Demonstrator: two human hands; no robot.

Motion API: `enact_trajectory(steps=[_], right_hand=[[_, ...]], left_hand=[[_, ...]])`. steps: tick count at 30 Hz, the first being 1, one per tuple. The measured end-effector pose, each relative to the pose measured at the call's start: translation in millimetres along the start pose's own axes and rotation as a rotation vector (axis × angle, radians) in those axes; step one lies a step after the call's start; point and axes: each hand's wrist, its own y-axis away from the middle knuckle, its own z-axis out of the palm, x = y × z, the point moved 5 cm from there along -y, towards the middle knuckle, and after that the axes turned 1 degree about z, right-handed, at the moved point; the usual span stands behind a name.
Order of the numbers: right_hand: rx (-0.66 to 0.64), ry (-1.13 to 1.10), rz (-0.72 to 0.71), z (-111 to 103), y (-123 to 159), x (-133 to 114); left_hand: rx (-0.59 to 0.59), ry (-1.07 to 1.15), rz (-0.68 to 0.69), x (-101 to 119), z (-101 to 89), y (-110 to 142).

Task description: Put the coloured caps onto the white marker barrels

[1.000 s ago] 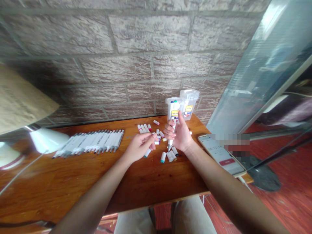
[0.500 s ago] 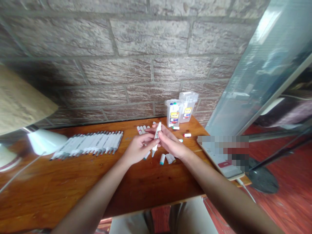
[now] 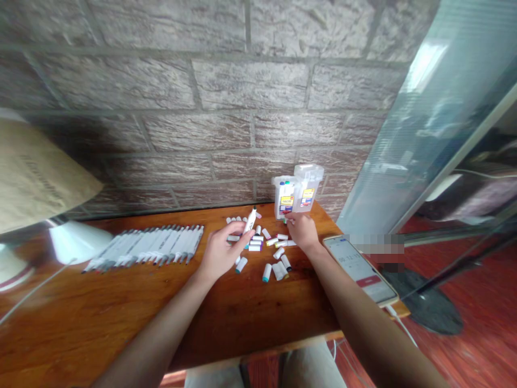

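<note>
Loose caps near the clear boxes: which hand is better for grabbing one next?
Right, I think. The right hand is beside the clear boxes, close to loose caps, while the left hand holds a marker.

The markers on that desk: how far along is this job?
Early on, I'd judge. Looks done: two capped markers stand in the clear case. In hand: the left hand holds an uncapped marker; the right hand is at a green-ended cap beside the case. Apparently left: the loose caps and the long row of uncapped markers.
</note>
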Motion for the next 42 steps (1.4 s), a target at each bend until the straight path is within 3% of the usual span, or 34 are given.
enact_trajectory(steps=[8,12,15,22,27,29,36,42], right_hand=[[-0.064,-0.035,0.023,0.7,-0.3,4.9],[-0.006,-0.189,0.018,-1.8,-3.5,5.1],[0.044,-0.387,0.011,-1.9,-4.8,0.0],[0.015,-0.905,-0.028,-2.7,6.3,-26.0],[-0.164,-1.44,0.038,-8.3,16.0,-43.1],[-0.241,-1.561,0.07,-9.5,19.7,-49.4],[-0.341,-1.621,0.097,-8.9,25.7,-56.9],[-0.403,-1.435,-0.033,-8.4,30.6,-59.4]], left_hand=[[0.009,-0.108,0.083,11.7,-3.8,1.1],[-0.002,-0.146,0.142,16.3,-3.9,0.8],[-0.026,-0.19,0.191,18.9,-3.0,1.6],[-0.031,-0.253,0.242,14.0,-0.9,3.6],[-0.041,-0.244,0.278,12.5,-0.1,3.7],[-0.037,-0.246,0.287,12.9,-0.5,3.5],[-0.015,-0.251,0.311,12.8,-0.8,1.5],[-0.035,-0.279,0.3,11.4,-0.6,1.9]])
